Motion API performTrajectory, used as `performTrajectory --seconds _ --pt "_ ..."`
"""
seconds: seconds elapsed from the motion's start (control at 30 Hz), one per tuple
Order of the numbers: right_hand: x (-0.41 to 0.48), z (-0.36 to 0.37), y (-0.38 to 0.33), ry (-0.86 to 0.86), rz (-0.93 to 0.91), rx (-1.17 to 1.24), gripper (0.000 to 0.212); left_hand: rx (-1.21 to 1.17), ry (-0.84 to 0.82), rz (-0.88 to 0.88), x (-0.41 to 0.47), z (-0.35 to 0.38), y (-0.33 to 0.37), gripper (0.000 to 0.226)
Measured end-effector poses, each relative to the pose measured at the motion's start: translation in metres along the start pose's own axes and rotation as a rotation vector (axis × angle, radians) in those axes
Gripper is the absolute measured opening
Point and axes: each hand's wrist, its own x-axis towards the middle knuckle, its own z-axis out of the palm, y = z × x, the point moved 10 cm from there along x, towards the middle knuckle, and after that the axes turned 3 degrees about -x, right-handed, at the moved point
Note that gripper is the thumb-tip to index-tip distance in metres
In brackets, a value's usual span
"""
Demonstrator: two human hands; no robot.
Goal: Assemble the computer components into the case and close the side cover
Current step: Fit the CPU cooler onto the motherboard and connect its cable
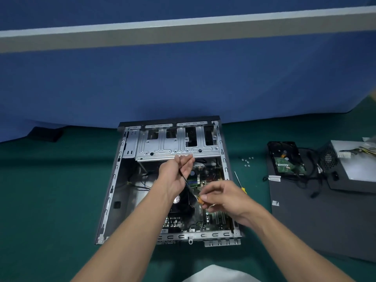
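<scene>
An open computer case (pixel 114 180) lies flat on the green table with a motherboard (pixel 215 216) and a black CPU fan (pixel 183 202) inside. Both hands hover over it with a thin screwdriver (pixel 189 187) between them. My right hand (pixel 225 198) grips its orange handle. My left hand (pixel 177 176) pinches the dark shaft near the tip, just below the silver drive cage (pixel 175 147). The dark side cover (pixel 317 216) lies to the right of the case.
A second screwdriver (pixel 240 183) lies beside the case's right edge, several small screws (pixel 247 160) behind it. A hard drive (pixel 284 159) and a power supply (pixel 350 165) with cables rest on the side cover. A blue partition stands behind the case.
</scene>
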Motion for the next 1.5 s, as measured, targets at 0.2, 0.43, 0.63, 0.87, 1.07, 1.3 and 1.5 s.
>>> performTrajectory --seconds 0.2,0.43,0.63,0.87,1.07,1.3,1.5 --pt "0.001 -0.014 0.009 0.123 0.031 0.53 0.01 0.383 -0.317 -0.084 -0.019 -0.004 -0.039 0.049" --pt "0.004 -0.013 0.01 0.225 0.009 0.774 0.017 0.471 -0.304 0.144 -0.028 -0.006 -0.035 0.022" --pt "-0.03 -0.062 -0.039 0.801 -0.247 -0.526 0.01 0.365 -0.21 0.067 -0.022 -0.015 -0.033 0.013" --pt "-0.024 -0.06 -0.026 0.904 -0.288 -0.911 0.032 -0.042 -0.359 -0.206 -0.031 0.006 -0.044 0.016" --pt "-0.016 -0.066 -0.016 0.835 -0.252 -0.798 0.037 0.237 -0.385 -0.088 -0.022 0.004 -0.036 0.009" --pt "-0.013 -0.067 -0.001 0.766 -0.143 -0.795 0.045 1.422 -0.393 0.186 0.015 -0.007 -0.07 0.01" --pt "-0.011 -0.066 -0.002 0.818 -0.078 -0.968 0.046 1.696 -0.623 0.093 0.034 -0.001 -0.131 0.008"
